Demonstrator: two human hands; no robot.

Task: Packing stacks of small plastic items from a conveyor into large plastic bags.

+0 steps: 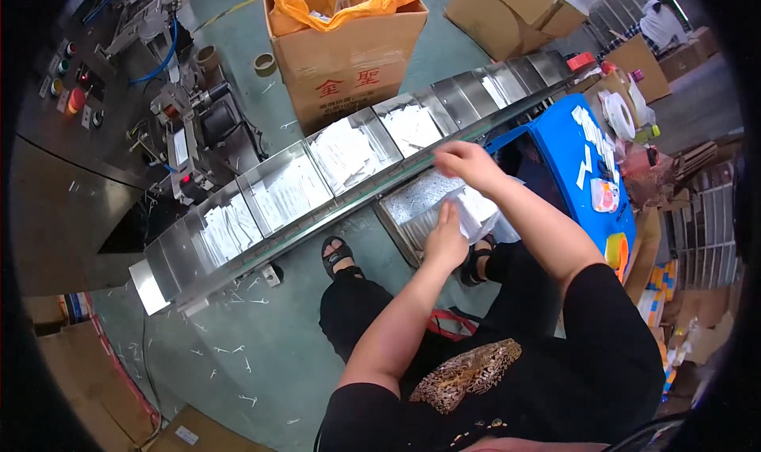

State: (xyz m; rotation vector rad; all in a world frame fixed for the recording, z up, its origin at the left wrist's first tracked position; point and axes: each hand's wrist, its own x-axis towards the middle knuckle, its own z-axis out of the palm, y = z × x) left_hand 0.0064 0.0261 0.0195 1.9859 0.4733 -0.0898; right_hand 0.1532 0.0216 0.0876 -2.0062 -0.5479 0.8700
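Observation:
Against a pile of white paper slips (478, 208) rests my left hand (445, 239), fingers closed along its near side. The pile sits at a tray (400, 226) of pale printed slips below the conveyor. Higher up, beside the conveyor's near edge, my right hand (468, 166) has its fingers loosely bent and apart, with nothing visible in them; some fingertips are hard to make out. The metal conveyor (436, 103) runs diagonally, split into compartments. Several hold loose white slips (346, 152).
Beyond the conveyor stands a tall cardboard box (349, 71) lined with an orange bag (341, 4). A machine (198, 127) with hoses is at left. A blue-topped surface (567, 135) with slips and a tape roll (616, 250) is at right. White scraps litter the green floor (277, 317).

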